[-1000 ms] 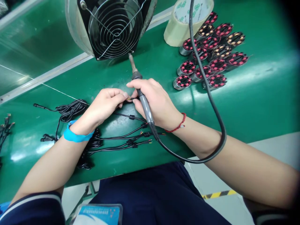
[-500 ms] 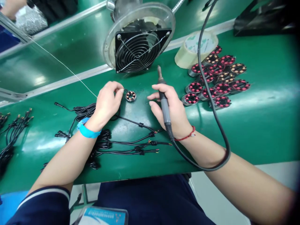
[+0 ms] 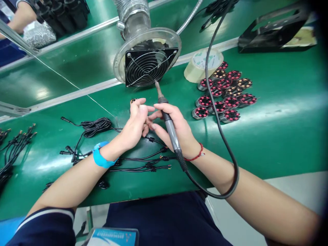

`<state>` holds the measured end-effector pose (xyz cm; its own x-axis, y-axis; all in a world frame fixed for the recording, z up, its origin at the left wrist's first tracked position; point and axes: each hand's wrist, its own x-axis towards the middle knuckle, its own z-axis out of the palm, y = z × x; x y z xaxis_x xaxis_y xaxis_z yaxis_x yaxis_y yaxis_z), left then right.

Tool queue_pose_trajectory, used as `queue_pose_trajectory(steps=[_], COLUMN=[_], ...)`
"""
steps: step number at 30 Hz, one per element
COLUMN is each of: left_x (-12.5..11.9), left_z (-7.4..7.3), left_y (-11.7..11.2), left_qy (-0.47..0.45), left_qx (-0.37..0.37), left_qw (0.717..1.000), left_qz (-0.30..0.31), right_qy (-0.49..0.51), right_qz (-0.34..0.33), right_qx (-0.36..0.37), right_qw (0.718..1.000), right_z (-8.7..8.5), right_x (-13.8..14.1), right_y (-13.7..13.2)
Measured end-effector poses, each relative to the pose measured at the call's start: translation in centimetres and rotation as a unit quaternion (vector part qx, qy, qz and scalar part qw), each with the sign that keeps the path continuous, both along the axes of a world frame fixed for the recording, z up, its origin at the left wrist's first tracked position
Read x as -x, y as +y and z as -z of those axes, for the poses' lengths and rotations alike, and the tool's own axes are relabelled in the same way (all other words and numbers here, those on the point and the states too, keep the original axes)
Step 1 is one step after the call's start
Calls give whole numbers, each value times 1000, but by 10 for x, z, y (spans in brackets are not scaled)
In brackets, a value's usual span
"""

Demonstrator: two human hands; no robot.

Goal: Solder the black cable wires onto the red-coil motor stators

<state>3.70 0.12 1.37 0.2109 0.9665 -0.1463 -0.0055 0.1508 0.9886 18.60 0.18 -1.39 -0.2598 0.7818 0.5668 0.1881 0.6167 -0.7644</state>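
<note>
Head view, from my lap outward: my badge (image 3: 112, 237) sits at the bottom edge, and past it cables (image 3: 153, 168) lie on the green bench (image 3: 276, 147), bare coloured ends pointing right. My right hand (image 3: 180, 126) is closed around the iron (image 3: 171, 131), its handle slanting across the palm under the forefinger, tip pointing away from me, with my thumb free of it and reaching left. My left hand (image 3: 135, 124) is curled, its fingertips close against those of the right; I can't tell whether anything is pinched there. A stator (image 3: 133, 100) shows just beyond my left fingers, mostly hidden by them, so whether I grip it or it rests on the bench stays unclear. I'd judge the step in hand to be settling the stator or its leads between both hands, the iron kept out of the work. As I see it, the next move calls for a steady left grip and a tip well clear of those fingers. Farther off stand the fan (image 3: 147, 68), then a roll of tape (image 3: 191, 73) with more stators (image 3: 232, 114) clustered on its right.
</note>
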Motion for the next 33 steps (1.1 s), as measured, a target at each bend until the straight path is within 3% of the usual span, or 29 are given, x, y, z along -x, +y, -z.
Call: queue_pose_trajectory(steps=[3, 5, 8, 9, 11, 14, 17, 19, 22, 27, 30, 33], left_x=[4, 9, 16, 18, 19, 17, 13, 12, 13, 15, 14, 13], left_z=[0, -5, -13, -15, -18, -21, -20, -18, -12, -8, -10, -10], left_y=[1, 2, 4, 5, 5, 4, 2, 1, 2, 3, 4, 4], left_qy=[24, 125, 345, 395, 440, 446, 398, 356, 320, 304, 340, 394], left_qx=[-20, -76, -186, -202, -190, -119, -24, 7, -18, -43, -71, -98], left_qw=[999, 986, 911, 885, 861, 863, 889, 908, 929, 942, 928, 902], left_qz=[38, 74, 128, 141, 170, 206, 224, 221, 184, 134, 131, 145], right_qy=[4, -8, -55, -79, -138, -242, -331, -355, -338, -275, -241, -210], right_qz=[2, 24, 73, 83, 105, 176, 236, 238, 206, 95, 28, 44], right_qx=[37, 49, 27, 17, -3, -23, 2, 14, 9, 14, 14, 17], right_qw=[999, 998, 995, 993, 985, 954, 914, 904, 918, 957, 970, 977], right_z=[0, -1, -7, -9, -14, -18, -14, -9, -2, -6, -11, -9], right_x=[0, -3, -13, -19, -32, -58, -80, -89, -85, -47, -29, -22], right_y=[0, 0, 0, 1, 1, 1, 0, 0, 1, -7, -13, -15])
